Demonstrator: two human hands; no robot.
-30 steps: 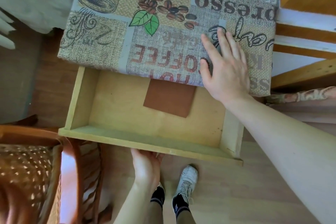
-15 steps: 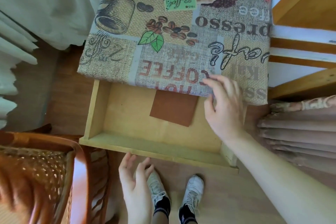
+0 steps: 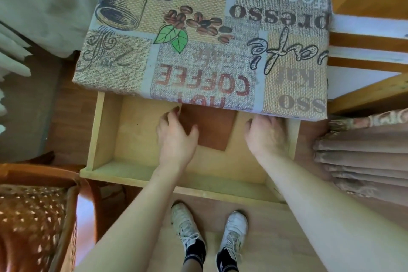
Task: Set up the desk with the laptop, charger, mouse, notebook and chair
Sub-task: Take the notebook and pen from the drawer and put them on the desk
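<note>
Desk (image 3: pixel 205 35) seen from above, top covered by a coffee-print cloth (image 3: pixel 293 86); its pale wooden drawer (image 3: pixel 106 130) stands pulled out toward the person. Notebook (image 3: pixel 212 128): flat, plain reddish-brown cover, no markings visible, lying on the drawer floor at the back centre, set slightly askew. Its far edge is hidden under the overhanging cloth, so the full outline cannot be made out. Left hand (image 3: pixel 176 137) rests palm-down on the notebook's left edge, fingers together and reaching toward the back, thumb spread out over the cover. Right hand (image 3: pixel 267 134) lies in the drawer's right side, apart from the notebook; its fingertips pass under the cloth, so whether they are together or apart cannot be told. Wicker chair (image 3: pixel 33 216) at lower left, cut off by the frame and blurred.
</note>
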